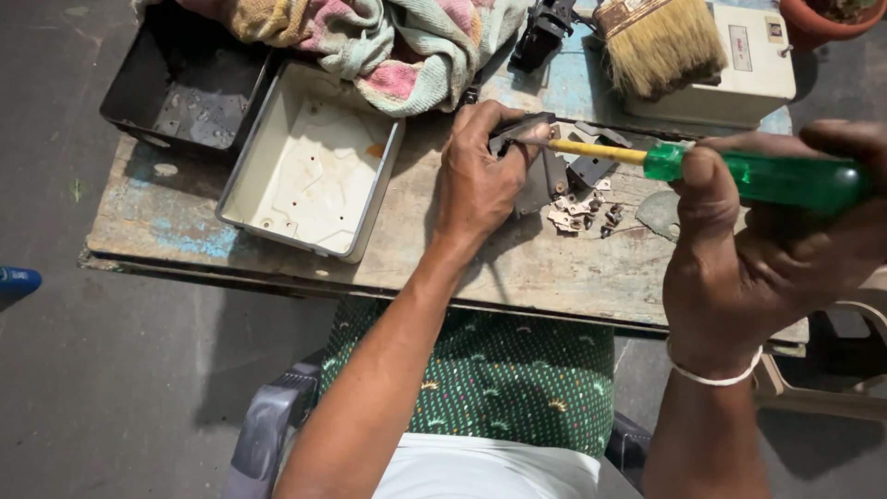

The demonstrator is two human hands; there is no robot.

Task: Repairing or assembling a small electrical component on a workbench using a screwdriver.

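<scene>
The right hand (767, 268) is clamped on a green screwdriver (739, 171) whose shaft points left, to the dark part (540, 171) clamped in the left hand (480, 180).

A worn wooden counter (480, 268) carries an open white tray (309, 166). Left of the tray lies a black tray (180, 88); behind it, crumpled cloth (388, 42); right, small metal parts (582, 212), a brush (661, 42).

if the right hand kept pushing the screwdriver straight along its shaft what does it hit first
Probably the small dark part pinched in the left hand: the screwdriver in the right hand points left and its tip already seems to touch it, though depth is unclear.
</scene>
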